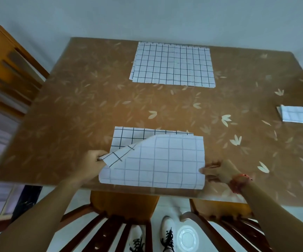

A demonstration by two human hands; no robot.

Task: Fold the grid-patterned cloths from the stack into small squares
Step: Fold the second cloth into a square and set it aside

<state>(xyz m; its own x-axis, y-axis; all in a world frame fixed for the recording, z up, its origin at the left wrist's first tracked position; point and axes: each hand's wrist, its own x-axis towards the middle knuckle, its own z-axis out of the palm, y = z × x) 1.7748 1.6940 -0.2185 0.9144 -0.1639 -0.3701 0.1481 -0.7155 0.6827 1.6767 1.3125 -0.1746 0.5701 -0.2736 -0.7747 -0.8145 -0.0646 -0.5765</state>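
Reaching over the near table edge, the left hand (94, 160) pinches the turned-over left corner of a grid-patterned cloth (156, 164); the cloth lies with its long axis left to right, faint reverse side up; the right hand (218, 172) is blurred at its right edge, so its hold cannot be told. Beneath is a glossy brown leaf-printed table (74, 106), with a pale wall behind; the flat stack (172, 64) lies at the far side, a small folded square (294, 116) lies right, and wooden chairs (121, 202) stand below.
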